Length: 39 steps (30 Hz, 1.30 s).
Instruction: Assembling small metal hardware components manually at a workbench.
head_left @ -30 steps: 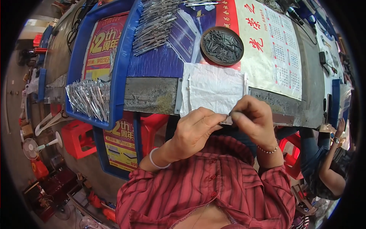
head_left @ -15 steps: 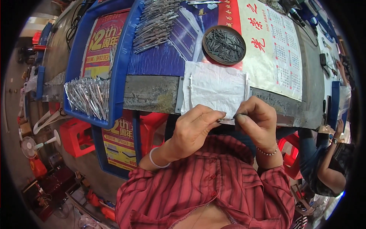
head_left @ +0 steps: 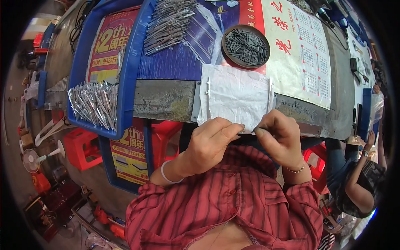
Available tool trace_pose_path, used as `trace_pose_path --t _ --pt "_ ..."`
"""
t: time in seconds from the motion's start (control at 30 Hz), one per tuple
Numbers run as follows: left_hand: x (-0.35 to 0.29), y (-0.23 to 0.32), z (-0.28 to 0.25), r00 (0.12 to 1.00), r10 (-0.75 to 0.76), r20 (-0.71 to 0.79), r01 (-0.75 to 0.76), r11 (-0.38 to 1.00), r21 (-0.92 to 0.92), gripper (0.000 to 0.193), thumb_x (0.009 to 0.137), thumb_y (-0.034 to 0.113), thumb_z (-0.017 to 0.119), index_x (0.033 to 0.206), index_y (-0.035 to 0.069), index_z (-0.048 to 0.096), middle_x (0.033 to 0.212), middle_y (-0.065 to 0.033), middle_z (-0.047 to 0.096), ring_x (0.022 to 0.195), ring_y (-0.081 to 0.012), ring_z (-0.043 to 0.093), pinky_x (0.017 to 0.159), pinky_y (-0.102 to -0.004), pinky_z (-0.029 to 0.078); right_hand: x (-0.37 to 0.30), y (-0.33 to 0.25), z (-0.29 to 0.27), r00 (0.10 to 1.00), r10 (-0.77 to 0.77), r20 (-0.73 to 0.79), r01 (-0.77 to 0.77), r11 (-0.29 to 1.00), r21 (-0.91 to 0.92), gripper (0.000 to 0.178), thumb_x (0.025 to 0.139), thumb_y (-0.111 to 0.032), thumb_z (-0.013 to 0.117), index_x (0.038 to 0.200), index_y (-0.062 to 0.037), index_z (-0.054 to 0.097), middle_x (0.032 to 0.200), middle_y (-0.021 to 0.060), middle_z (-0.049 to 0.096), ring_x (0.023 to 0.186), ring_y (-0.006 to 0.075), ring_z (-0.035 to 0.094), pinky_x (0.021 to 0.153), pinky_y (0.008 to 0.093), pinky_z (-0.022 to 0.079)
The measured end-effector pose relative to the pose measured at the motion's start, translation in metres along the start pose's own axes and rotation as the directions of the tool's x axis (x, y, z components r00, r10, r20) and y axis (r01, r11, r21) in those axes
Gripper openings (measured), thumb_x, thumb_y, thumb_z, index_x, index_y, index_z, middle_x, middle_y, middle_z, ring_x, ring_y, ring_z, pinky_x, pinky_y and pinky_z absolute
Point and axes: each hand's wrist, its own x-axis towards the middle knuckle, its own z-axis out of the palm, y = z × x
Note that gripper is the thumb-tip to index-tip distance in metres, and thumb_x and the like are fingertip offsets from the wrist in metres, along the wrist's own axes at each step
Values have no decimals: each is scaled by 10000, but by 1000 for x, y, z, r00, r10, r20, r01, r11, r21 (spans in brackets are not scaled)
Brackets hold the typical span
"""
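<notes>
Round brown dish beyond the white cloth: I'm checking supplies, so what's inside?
The round brown dish holds a heap of thin dark rods. The upper ones hide the lower ones and most of its floor.

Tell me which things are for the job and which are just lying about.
Probably for the job:
thin thing, hard to make out, between left hand and right hand
white sheet
bowl of dark sticks
blue tray of silver sticks

Probably just lying about:
fan
red stool
calendar
</notes>
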Motion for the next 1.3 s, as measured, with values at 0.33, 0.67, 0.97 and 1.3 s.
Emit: trace_pose_path --t 0.33,0.67,0.97,1.3 --pt "-1 8 -2 998 47 -35 -41 987 157 371 657 -26 724 1017 11 643 777 -85 573 636 -222 581 544 -316 464 -12 18 12 988 -10 -154 25 995 95 45 828 -23 578 816 9 550 638 37 590 547 81 561 515 226 440" --pt "4 9 2 997 82 -2 -80 967 240 338 669 -11 719 998 10 646 759 -72 554 618 -209 568 525 -315 450 -9 26 6 997 13 -76 -6 996 92 75 834 -32 565 802 17 518 648 46 577 554 70 532 506 217 410" --pt "11 16 3 991 95 92 -124 909 398 307 678 -40 638 984 -8 635 759 -75 535 605 -207 557 516 -320 447 -11 34 6 990 137 -36 -117 935 335 94 889 -72 538 851 5 502 709 25 572 596 58 513 529 203 410" --pt "25 22 9 983 101 156 -161 885 438 312 674 -33 625 986 -16 629 756 -81 534 608 -212 560 518 -317 450 -11 42 -5 988 152 -14 -129 883 451 116 904 -99 544 857 -2 503 717 26 569 589 46 495 516 189 397"
